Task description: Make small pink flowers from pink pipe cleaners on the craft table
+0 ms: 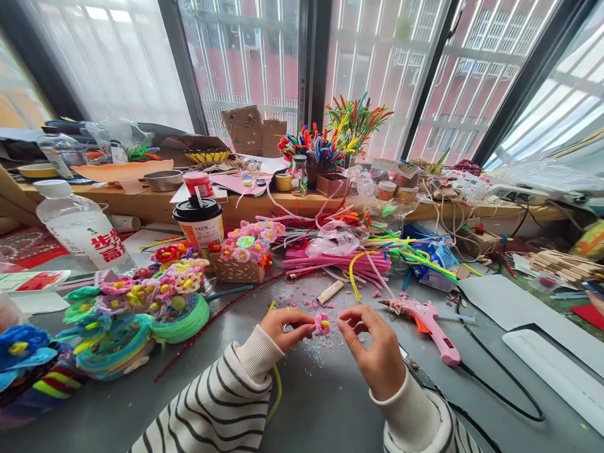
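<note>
Pinched between the thumb and forefinger of my left hand (289,328) is a small pink pipe-cleaner flower (322,324) with a yellow centre. My right hand (375,346) hovers just right of the flower without touching it. Its fingers curve loosely with the thumb a little apart, and nothing shows between them. Pink fluff and glitter scraps lie on the grey table (325,402) below the flower. A pink glue gun (427,324) rests right of my right hand, its nozzle pointing left. A yellow pipe cleaner (277,390) runs beside my left sleeve.
Finished flower baskets (182,318) crowd the left, near a water bottle (85,229) and a lidded cup (201,226). Pink pipe cleaners (337,264) are heaped behind my hands, with a lighter (330,292) in front. The glue gun's black cable (509,390) loops at right.
</note>
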A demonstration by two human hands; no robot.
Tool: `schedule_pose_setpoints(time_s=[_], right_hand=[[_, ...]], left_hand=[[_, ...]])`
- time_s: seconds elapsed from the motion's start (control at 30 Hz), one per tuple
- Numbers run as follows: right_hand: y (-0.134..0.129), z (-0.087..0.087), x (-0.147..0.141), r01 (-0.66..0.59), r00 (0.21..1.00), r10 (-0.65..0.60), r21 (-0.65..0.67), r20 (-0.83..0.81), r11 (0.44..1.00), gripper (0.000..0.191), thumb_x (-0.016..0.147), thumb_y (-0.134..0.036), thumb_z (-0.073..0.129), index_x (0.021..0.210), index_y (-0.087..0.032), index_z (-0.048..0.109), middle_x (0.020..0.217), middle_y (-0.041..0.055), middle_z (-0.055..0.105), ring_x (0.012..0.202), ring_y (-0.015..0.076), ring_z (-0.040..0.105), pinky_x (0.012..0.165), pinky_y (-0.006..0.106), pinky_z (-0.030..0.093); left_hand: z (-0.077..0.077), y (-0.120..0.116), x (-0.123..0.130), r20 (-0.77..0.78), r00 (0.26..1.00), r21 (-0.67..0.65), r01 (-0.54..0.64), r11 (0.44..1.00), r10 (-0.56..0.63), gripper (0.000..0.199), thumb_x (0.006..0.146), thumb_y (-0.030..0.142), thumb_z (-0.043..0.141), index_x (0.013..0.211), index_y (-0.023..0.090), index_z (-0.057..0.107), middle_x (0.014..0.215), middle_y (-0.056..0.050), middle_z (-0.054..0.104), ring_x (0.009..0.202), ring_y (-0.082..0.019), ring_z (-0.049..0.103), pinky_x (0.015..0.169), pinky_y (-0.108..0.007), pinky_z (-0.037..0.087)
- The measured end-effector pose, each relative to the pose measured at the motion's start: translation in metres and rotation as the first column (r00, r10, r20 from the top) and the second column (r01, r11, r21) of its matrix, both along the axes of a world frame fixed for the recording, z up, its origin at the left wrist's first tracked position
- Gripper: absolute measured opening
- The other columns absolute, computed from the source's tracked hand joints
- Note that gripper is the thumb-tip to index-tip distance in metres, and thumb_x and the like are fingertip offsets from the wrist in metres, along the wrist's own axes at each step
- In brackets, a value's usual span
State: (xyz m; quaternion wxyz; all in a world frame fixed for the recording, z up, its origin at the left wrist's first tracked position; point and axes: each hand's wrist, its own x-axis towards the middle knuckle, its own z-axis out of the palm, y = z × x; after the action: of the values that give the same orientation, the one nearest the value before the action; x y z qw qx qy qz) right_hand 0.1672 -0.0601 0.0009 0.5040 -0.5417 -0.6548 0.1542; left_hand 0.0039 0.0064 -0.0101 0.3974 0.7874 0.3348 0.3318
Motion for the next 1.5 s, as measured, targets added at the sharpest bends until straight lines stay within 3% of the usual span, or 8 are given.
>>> schedule_pose_setpoints(time_s=[0.1,0.2,0.33,0.5,0.63,1.03,1.37,1.5], right_hand=[[0.001,0.0,0.001,-0.001,0.983,-0.01,-0.061,-0.181,0.998,0.012,0.072,-0.027,0.046,0.077,-0.016,0.05,0.071,0.0045,0.055,0.064,0.0145,0.052,0.057,0.025,0.042],[0.004,-0.002,0.003,-0.094,0.901,0.007,-0.179,-0.434,0.979,0.015,0.071,-0.029,0.048,0.079,-0.016,0.049,0.071,0.0049,0.057,0.062,0.0136,0.052,0.054,0.024,0.042],[0.01,-0.007,0.005,-0.223,0.686,-0.027,-0.246,-0.727,0.943,0.022,0.064,-0.032,0.057,0.075,-0.014,0.051,0.064,0.003,0.059,0.055,0.0102,0.051,0.049,0.02,0.041],[0.013,-0.009,0.004,-0.378,0.392,-0.117,-0.275,-0.913,0.884,0.025,0.054,-0.027,0.066,0.07,-0.014,0.053,0.058,0.0005,0.059,0.049,0.0072,0.05,0.043,0.016,0.04],[0.013,-0.01,0.003,-0.441,0.296,-0.152,-0.276,-0.943,0.854,0.025,0.049,-0.021,0.069,0.068,-0.015,0.053,0.052,-0.0038,0.054,0.045,0.0047,0.048,0.041,0.014,0.039],[0.013,-0.018,-0.003,-0.45,0.399,-0.16,-0.344,-0.903,0.824,0.031,0.044,-0.022,0.072,0.066,-0.015,0.051,0.052,-0.0054,0.052,0.044,0.0038,0.047,0.043,0.014,0.039],[0.012,-0.036,-0.021,-0.555,0.563,0.117,-0.269,-0.818,0.787,0.029,0.047,-0.03,0.069,0.062,-0.014,0.05,0.046,-0.0061,0.045,0.043,0.0063,0.042,0.043,0.019,0.033],[0.01,-0.037,-0.023,-0.554,0.615,0.154,-0.285,-0.773,0.782,0.026,0.049,-0.028,0.068,0.063,-0.014,0.05,0.05,-0.0055,0.045,0.046,0.0062,0.04,0.045,0.019,0.031]], left_hand=[[0.0,0.0,0.0,0.024,1.0,-0.029,-0.016,0.999,0.017,0.024,0.064,0.03,0.053,0.071,0.011,0.065,0.052,-0.005,0.059,0.046,-0.009,0.049,0.049,-0.019,0.039],[0.001,-0.001,0.0,0.064,0.997,-0.096,-0.03,0.995,0.036,0.024,0.063,0.031,0.054,0.069,0.011,0.064,0.051,-0.004,0.058,0.044,-0.008,0.048,0.047,-0.019,0.039],[0.004,-0.002,-0.001,0.203,0.978,-0.251,-0.003,0.968,0.056,0.024,0.06,0.032,0.057,0.067,0.011,0.063,0.054,-0.003,0.057,0.046,-0.009,0.05,0.047,-0.02,0.04],[0.011,-0.005,-0.002,0.367,0.926,-0.377,0.061,0.924,0.089,0.022,0.056,0.031,0.061,0.063,0.01,0.061,0.053,-0.002,0.057,0.049,-0.009,0.05,0.049,-0.02,0.039],[0.013,-0.005,-0.002,0.398,0.908,-0.39,0.038,0.92,0.132,0.021,0.057,0.031,0.06,0.062,0.011,0.059,0.051,-0.001,0.057,0.048,-0.008,0.049,0.048,-0.02,0.038],[0.013,-0.005,-0.002,0.374,0.919,-0.34,0.013,0.94,0.123,0.023,0.058,0.033,0.058,0.061,0.01,0.055,0.052,0.0,0.052,0.049,-0.008,0.045,0.049,-0.02,0.035],[0.01,-0.005,-0.003,0.303,0.95,-0.097,0.104,0.99,-0.071,0.024,0.061,0.035,0.056,0.061,0.011,0.058,0.06,-0.003,0.051,0.06,-0.012,0.046,0.059,-0.025,0.037],[0.006,-0.003,-0.003,0.281,0.955,-0.014,0.1,0.995,-0.092,0.024,0.062,0.035,0.055,0.059,0.011,0.059,0.06,-0.003,0.048,0.061,-0.012,0.044,0.06,-0.026,0.035]])
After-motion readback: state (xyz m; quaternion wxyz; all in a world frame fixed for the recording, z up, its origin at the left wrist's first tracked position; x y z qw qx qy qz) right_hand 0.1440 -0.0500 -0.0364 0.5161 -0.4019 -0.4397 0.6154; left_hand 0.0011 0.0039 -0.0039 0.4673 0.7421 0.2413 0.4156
